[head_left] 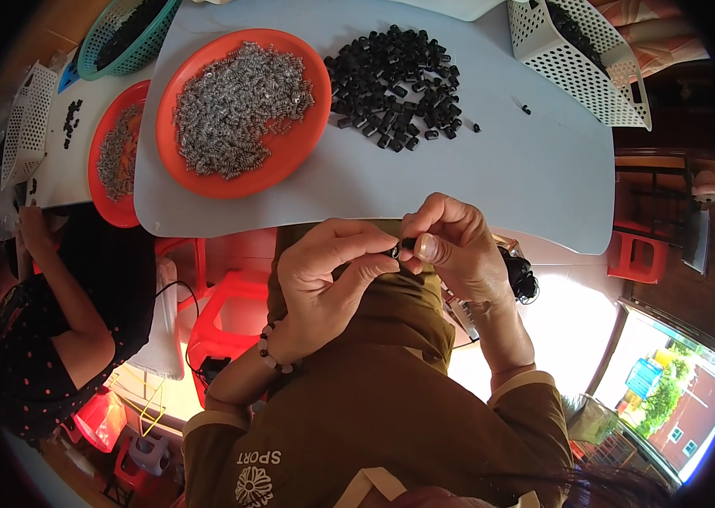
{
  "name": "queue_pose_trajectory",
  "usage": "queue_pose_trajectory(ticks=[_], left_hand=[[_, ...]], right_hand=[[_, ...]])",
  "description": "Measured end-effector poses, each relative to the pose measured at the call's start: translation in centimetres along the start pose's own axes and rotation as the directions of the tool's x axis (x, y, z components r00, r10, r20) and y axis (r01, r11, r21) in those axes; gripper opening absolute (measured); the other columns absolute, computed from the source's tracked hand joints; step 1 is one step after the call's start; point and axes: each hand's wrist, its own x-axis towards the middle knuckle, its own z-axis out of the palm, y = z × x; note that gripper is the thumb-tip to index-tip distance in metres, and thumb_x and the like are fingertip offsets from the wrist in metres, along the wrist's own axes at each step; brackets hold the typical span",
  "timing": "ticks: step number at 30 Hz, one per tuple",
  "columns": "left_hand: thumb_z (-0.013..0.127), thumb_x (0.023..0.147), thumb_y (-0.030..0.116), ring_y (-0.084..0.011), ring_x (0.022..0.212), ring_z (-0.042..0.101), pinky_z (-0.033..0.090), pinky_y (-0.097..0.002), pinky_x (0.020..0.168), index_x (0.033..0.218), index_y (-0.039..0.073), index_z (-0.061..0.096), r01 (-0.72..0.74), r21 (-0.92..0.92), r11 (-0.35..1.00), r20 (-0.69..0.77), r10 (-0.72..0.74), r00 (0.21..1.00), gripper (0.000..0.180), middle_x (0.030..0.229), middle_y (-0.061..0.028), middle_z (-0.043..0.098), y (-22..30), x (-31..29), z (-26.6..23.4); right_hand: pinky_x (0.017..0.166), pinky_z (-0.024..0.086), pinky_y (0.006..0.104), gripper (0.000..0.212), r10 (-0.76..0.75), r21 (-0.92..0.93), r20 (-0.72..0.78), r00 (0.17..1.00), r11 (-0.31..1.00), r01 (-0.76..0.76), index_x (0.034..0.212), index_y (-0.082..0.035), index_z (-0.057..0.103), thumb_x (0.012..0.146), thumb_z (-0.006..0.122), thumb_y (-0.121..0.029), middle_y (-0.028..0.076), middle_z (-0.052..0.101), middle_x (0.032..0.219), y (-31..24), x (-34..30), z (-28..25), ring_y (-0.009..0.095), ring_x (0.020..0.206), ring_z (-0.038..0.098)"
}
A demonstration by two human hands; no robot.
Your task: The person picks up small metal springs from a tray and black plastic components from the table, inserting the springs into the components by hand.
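Observation:
Just past the near edge of the table, my two hands meet over my lap. My left hand (324,275) pinches a small dark piece (392,251) between thumb and fingertips; a lighter spot shows on its end. A small black plastic part (409,243) sits in the closed fingertips of my right hand (457,250), close beside the other piece. Whether the two pieces touch I cannot tell. An orange-red plate (173,173) heaped with small metal springs (239,102) stands on the table, with a pile of small black plastic parts (396,80) to its right.
Two loose black pieces (476,128) lie right of the pile. A white perforated basket (561,68) stands at the far right, a teal basket (91,51) far left. A co-worker (70,313) sits left, near a second red plate (99,190) of springs. Red stools (226,309) stand below.

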Motion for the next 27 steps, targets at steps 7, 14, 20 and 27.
queue_pose_trajectory(ticks=[7,14,20,27], left_hand=[[0.073,0.079,-0.006,-0.0150,0.079,0.066,0.054,-0.0247,0.068,0.098,-0.002,0.069,-0.044,0.135,0.990,-0.035,0.049,0.998,0.019,0.092,-0.0105,0.067,0.2,-0.6,0.8],[0.075,0.076,-0.006,-0.0141,0.074,0.065,0.054,-0.0242,0.065,0.098,0.001,0.071,-0.155,0.266,0.951,0.044,0.149,0.988,0.023,0.090,-0.0094,0.067,0.3,-0.7,0.4],[0.075,0.076,-0.007,-0.0151,0.075,0.067,0.056,-0.0250,0.064,0.098,0.001,0.071,-0.237,0.347,0.908,0.076,0.224,0.972,0.024,0.091,-0.0095,0.068,0.8,-0.6,0.7],[0.073,0.077,-0.008,-0.0165,0.075,0.068,0.057,-0.0262,0.066,0.099,-0.001,0.070,-0.171,0.363,0.916,0.047,0.165,0.985,0.024,0.091,-0.0109,0.068,0.7,-0.8,0.3]], right_hand=[[0.064,0.050,0.0229,0.017,0.039,-0.024,0.012,0.999,0.999,-0.038,0.093,0.001,0.064,0.085,0.073,-0.012,0.007,0.067,0.081,0.3,-1.0,-0.5,0.011,0.070,0.061],[0.064,0.051,0.0230,0.017,0.042,-0.033,0.000,0.999,0.999,-0.042,0.088,0.000,0.064,0.085,0.074,-0.013,0.007,0.067,0.080,0.4,-1.3,-0.5,0.011,0.070,0.061],[0.065,0.051,0.0230,0.017,0.036,-0.052,0.036,0.999,0.998,-0.034,0.087,0.001,0.064,0.086,0.073,-0.014,0.007,0.067,0.080,0.6,-1.2,-0.8,0.011,0.070,0.061],[0.066,0.050,0.0227,0.017,0.052,-0.053,0.036,0.998,0.997,-0.050,0.087,0.001,0.063,0.088,0.071,-0.014,0.007,0.066,0.079,0.8,-1.1,-0.4,0.010,0.071,0.060]])
